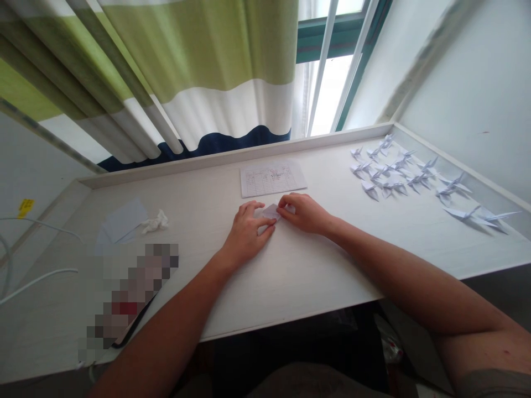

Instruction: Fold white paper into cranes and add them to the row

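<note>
A small folded piece of white paper (271, 211) lies on the table between my hands, its top coming to a point. My left hand (249, 225) rests at its left side, with the thumb and fingers at the paper's lower and left edges. My right hand (302, 212) pinches the paper's right side between thumb and fingertips. Part of the paper is hidden under the fingers. Just beyond it lies a printed sheet (271, 179) with a table of lines and some writing.
Several folded paper cranes (390, 174) stand at the back right. On the left are loose white sheets (124, 221), a crumpled tissue (155, 221), a blurred-out phone-like object (139, 296) and white cables (41, 284). A raised rim (249, 153) borders the table's back, below a curtain (199, 50).
</note>
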`<state>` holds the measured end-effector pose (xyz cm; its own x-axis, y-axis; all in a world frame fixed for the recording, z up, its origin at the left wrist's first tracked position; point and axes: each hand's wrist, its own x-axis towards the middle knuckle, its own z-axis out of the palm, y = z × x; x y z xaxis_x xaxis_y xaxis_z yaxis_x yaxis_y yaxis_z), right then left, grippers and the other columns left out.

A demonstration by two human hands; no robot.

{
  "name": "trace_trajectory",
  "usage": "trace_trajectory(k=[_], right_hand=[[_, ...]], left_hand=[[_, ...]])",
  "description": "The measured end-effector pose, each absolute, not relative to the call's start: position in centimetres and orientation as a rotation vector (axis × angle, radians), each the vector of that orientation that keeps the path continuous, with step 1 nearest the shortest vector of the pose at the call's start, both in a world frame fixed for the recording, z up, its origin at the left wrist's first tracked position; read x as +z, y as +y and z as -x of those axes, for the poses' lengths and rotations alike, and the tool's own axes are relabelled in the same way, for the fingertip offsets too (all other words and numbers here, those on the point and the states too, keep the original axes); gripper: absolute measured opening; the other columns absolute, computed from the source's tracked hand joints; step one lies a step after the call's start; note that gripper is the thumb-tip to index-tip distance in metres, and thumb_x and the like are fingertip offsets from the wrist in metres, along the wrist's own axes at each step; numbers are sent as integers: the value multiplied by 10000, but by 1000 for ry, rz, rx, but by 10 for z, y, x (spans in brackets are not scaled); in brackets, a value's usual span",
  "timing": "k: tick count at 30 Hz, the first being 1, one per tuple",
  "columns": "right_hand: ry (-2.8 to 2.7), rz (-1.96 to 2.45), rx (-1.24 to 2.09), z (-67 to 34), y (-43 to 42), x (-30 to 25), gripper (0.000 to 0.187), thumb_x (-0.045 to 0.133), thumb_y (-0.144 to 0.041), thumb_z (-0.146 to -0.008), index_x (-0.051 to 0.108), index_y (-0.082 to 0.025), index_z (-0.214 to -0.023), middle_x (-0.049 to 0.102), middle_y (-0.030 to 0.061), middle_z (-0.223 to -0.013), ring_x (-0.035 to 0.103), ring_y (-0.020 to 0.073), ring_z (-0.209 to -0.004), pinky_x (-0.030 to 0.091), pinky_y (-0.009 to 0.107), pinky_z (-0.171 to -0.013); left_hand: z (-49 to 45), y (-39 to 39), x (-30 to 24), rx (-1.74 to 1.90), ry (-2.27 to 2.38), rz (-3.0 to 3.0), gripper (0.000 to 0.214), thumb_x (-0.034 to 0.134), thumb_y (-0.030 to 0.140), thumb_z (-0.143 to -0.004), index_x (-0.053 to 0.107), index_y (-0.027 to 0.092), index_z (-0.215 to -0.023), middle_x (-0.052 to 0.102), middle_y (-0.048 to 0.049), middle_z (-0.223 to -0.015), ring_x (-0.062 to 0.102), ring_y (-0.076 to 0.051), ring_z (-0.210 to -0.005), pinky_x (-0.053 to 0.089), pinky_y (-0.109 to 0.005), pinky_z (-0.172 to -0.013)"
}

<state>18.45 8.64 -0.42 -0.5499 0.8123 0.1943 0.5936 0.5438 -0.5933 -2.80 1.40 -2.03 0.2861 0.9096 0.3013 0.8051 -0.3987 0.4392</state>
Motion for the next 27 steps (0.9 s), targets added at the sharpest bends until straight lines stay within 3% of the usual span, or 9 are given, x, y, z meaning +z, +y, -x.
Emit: trace_trajectory(k=[5,11,21,24,27], right_hand=[[-2281,1236,601,-182,87,-4,121,645,-215,-935,656,-196,-815,745,79,-885,653,224,-854,441,319,-768],[-2311,1237,540,-173,83,-3,64,712,-218,-860,654,-214,-888,756,76,-932,653,262,-945,447,340,-797],[-2158,1389,627,-168,93,-3,154,717,-258,-858,617,-210,-752,740,52,-844,629,207,-798,421,320,-708],[-2157,1390,650,-166,93,-3,84,709,-195,-789,627,-212,-780,734,40,-837,631,210,-798,418,320,-703],[-2112,1399,677,-163,91,-3,175,706,-166,-743,639,-215,-897,738,34,-876,650,224,-836,432,325,-724]], left_hand=[[25,12,-18,721,1611,-2382,182,711,286,-987,865,314,-1080,617,-98,-1420,482,-359,-1395,434,-632,-1202],[24,12,-16,709,1606,-2398,166,702,295,-990,858,314,-1042,656,-86,-1370,503,-346,-1355,455,-608,-1182],[24,12,-18,706,1628,-2365,178,695,321,-996,859,311,-1062,651,-97,-1342,502,-352,-1349,467,-611,-1170],[23,12,-18,705,1617,-2390,172,698,307,-993,856,293,-1059,651,-103,-1343,506,-351,-1354,466,-603,-1177],[22,12,-17,705,1613,-2399,168,700,300,-988,854,280,-1052,645,-111,-1343,504,-356,-1355,465,-604,-1179]])
